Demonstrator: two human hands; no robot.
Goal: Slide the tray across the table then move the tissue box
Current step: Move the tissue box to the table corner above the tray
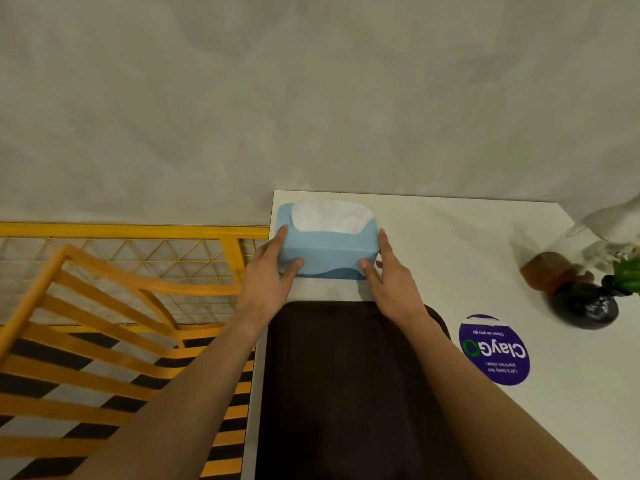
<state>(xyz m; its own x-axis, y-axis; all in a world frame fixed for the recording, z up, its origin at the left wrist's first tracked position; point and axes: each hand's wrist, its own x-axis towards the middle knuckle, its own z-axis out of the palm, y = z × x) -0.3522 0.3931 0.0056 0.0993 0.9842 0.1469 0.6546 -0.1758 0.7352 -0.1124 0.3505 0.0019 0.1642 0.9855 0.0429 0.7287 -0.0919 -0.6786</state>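
**Arrangement of objects on the table**

The tissue box (327, 245) stood at the table's (467, 244) far left corner, directly behind the tray (349, 393). The left hand (266, 271) lay against the box's left end, the right hand (391, 275) against its right end. A round sticker (493, 349) lay right of the tray; a vase (585, 306) stood farther right.

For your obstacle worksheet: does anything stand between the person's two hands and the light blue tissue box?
Nothing visible does. The left hand and right hand already clasp the two ends of the light blue tissue box, which sits at the white table's far corner, beyond the dark brown tray.
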